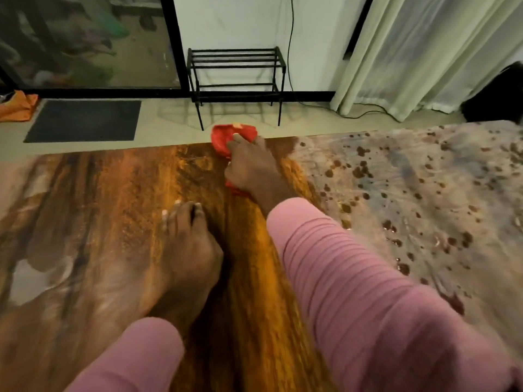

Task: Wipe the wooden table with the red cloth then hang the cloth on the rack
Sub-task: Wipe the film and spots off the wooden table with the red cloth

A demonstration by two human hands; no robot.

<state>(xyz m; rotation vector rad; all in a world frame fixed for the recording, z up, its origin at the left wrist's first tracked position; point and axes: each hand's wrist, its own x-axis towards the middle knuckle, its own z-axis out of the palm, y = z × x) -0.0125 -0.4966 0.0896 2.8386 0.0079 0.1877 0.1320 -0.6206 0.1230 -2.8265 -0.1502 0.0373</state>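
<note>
My right hand (pixel 250 165) presses a bunched red cloth (pixel 223 137) against the far edge of the wooden table (pixel 113 207); part of the cloth hangs past the edge and a bit shows under my wrist. My left hand (pixel 189 244) rests on the tabletop nearer to me, fingers curled down, holding nothing. The right part of the table is covered with a pale film and several dark brown spots (pixel 410 193). A black metal rack (pixel 235 77) stands on the floor against the white wall, just beyond the cloth. Both arms wear pink sleeves.
A dark mat (pixel 82 120) lies on the floor at the left, beside an orange cloth (pixel 17 106). Glass door with a black frame at the back left. Pale curtains (pixel 424 52) hang at the right, with a black cable on the floor and a dark object (pixel 495 94) at far right.
</note>
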